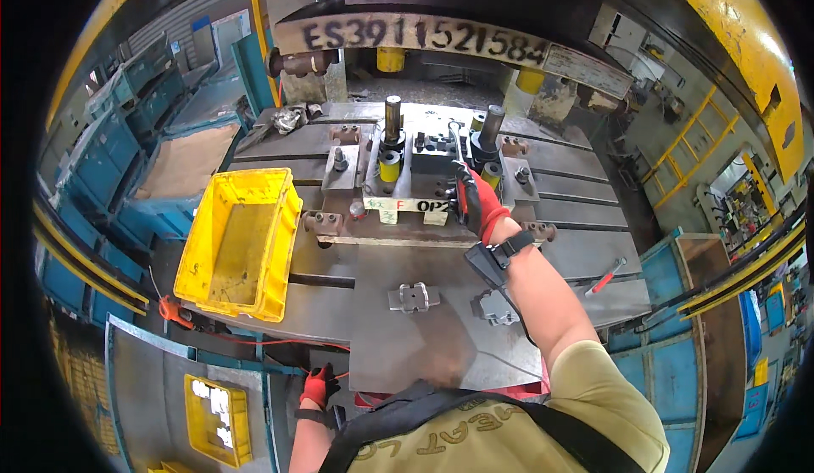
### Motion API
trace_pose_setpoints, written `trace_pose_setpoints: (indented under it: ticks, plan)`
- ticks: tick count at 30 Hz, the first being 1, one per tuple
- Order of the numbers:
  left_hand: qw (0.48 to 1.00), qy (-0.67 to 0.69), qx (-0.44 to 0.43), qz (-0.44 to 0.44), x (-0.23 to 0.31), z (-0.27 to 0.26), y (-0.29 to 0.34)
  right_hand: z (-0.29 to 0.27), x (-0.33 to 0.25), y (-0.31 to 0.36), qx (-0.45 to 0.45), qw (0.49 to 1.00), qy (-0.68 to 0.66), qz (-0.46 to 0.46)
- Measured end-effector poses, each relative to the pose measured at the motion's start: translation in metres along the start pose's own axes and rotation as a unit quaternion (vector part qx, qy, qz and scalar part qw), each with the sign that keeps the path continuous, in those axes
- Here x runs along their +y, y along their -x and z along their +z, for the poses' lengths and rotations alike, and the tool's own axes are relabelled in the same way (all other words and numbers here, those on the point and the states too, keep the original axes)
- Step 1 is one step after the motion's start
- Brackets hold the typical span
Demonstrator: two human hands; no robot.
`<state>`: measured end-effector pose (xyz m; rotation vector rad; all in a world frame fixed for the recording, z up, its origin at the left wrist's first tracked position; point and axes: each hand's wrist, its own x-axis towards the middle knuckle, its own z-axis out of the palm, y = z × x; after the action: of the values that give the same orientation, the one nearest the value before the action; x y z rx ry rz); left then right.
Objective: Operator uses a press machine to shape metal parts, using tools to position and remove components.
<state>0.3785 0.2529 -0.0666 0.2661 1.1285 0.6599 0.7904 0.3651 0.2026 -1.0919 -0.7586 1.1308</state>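
My right hand (480, 205), in a red and black glove, reaches forward to the right part of the press die (398, 206). Its fingers are closed around a slender silver metal tool (459, 144), which points away over the dark block (434, 161) in the die; its exact kind is unclear. Low on the left, my left hand (319, 386), gloved alike, hangs by the table's front edge near an orange cable (280, 343). Its small fingers look apart, with nothing visible in them. Between me and the die, a bent metal part (415, 297) lies on the plate, with another metal part (497, 308) partly behind my right forearm.
A yellow crate (290, 248) sits on the table's left. A red-handled tool (605, 277) lies at the right. Guide posts (393, 121) rise from the die under the raised press ram (407, 34). A smaller yellow crate (242, 426) holds pale parts at the lower left.
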Motion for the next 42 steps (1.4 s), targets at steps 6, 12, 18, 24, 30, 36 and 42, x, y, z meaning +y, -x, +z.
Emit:
trace_pose_setpoints:
  ticks: [6,12,18,24,30,36,42]
  plan:
    - [0.997,-0.062,0.030,0.027,0.002,0.012,0.010,0.002,-0.003,-0.001,-0.003,0.989,0.109,-0.102]
    - [0.955,-0.265,-0.011,0.132,-0.001,0.009,0.017,-0.012,-0.009,-0.006,-0.028,0.992,0.122,-0.011]
    - [0.884,-0.368,-0.035,0.286,-0.008,0.006,0.016,-0.024,-0.015,0.011,0.003,0.998,0.065,-0.021]
    - [0.954,-0.287,0.087,-0.010,0.010,0.025,0.051,-0.061,-0.026,0.144,0.081,0.956,0.179,-0.217]
    - [0.921,-0.315,-0.228,-0.014,0.007,0.055,0.075,-0.193,0.034,0.277,0.433,0.883,0.087,-0.157]
    - [0.619,-0.669,-0.303,0.279,-0.003,0.048,0.043,-0.214,0.128,0.359,0.525,0.846,-0.028,0.094]
    - [0.681,-0.611,-0.293,0.278,-0.018,0.026,0.006,-0.205,0.162,0.359,0.388,0.904,-0.020,0.179]
